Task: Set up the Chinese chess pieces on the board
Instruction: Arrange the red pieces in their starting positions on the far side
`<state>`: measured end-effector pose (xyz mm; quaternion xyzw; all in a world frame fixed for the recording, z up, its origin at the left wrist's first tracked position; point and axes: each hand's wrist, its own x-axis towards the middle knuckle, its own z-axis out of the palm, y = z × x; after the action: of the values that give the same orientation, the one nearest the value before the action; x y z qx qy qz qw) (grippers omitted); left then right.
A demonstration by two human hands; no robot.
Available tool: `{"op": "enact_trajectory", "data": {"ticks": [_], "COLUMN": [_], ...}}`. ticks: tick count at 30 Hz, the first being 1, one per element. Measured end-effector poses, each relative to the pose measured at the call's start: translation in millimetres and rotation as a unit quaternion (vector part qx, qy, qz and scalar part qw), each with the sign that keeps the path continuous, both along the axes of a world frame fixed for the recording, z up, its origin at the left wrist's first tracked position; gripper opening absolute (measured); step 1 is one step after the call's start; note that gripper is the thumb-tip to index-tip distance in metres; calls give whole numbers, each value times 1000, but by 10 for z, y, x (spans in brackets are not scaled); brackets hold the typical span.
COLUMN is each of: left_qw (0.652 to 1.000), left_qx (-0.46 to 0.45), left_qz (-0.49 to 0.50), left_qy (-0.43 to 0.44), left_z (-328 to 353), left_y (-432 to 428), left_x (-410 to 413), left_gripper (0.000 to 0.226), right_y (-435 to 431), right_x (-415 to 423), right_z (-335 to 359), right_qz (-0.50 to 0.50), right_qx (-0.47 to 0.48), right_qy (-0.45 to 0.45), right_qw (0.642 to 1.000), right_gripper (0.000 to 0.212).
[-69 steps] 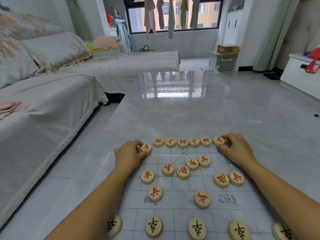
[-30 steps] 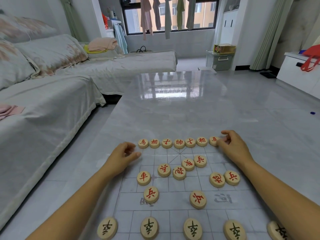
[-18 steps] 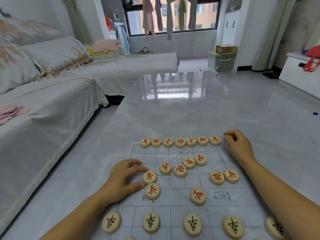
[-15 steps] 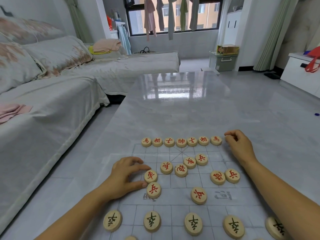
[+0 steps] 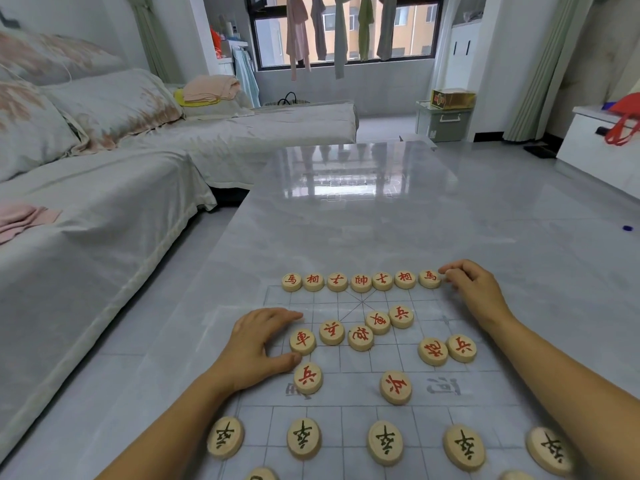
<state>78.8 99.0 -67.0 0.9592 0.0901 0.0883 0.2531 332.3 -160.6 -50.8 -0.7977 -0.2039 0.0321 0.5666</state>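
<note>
Your left hand (image 5: 256,344) lies open, thumb and forefinger flanking the red chariot piece (image 5: 303,341) on the board (image 5: 356,363); its vacant far-left corner (image 5: 269,289) lies beyond, slightly left; your right hand (image 5: 474,292) curls at the far-right horse piece (image 5: 429,278), grip unclear.

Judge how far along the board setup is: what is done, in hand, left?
Done: seven red pieces line the far row; black soldiers form a near row. In hand: the left hand brackets the red chariot, grip unclear; the curled right hand touches the end horse. Left: other red pieces lie scattered mid-board.
</note>
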Motion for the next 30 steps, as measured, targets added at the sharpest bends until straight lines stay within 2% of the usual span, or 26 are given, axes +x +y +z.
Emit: {"op": "enact_trajectory", "data": {"ticks": [3, 5, 6, 8, 10, 11, 15, 18, 20, 24, 26, 30], "left_qw": [1000, 1000, 999, 999, 999, 999, 997, 997, 997, 998, 998, 998], "left_qx": [7, 12, 11, 5, -3, -10, -34, -34, -31, -25, -25, -32], "left_qz": [-2, -3, -1, 2, 8, 11, 35, 43, 44, 44, 41, 37], "left_qy": [-17, -27, -31, -35, -40, -46, -56, -56, -51, -48, -46, -43], "left_z": [-19, -23, -28, -33, -25, -21, -18, -34, -45, -70, -74, -70], "left_y": [2, 3, 5, 11, 9, 6, -1, 15, 25, 40, 43, 37], "left_x": [3, 13, 14, 11, 5, 1, 3, 8, 9, 17, 18, 21], "left_gripper": [71, 63, 60, 56, 58, 60, 57, 59, 61, 61, 56, 51], "right_y": [-19, 1, 37, 154, 281, 331, 322, 67, -214, -672, -709, -583], "right_x": [-25, -117, -203, -401, -556, -606, -678, -609, -412, -44, -33, -107], "right_z": [77, 169, 217, 265, 240, 229, 252, 349, 370, 283, 227, 91], "right_qz": [47, 119, 170, 256, 285, 277, 263, 274, 231, 198, 192, 64], "right_qx": [-51, -133, -186, -300, -387, -408, -385, -331, -326, -393, -371, -345], "right_qy": [-36, -91, -123, -193, -266, -284, -288, -214, -167, -91, -56, -51], "right_qw": [997, 980, 960, 898, 836, 822, 837, 877, 901, 893, 907, 935], "right_gripper": [13, 13, 18, 38, 51, 52, 45, 40, 42, 48, 50, 42]}}
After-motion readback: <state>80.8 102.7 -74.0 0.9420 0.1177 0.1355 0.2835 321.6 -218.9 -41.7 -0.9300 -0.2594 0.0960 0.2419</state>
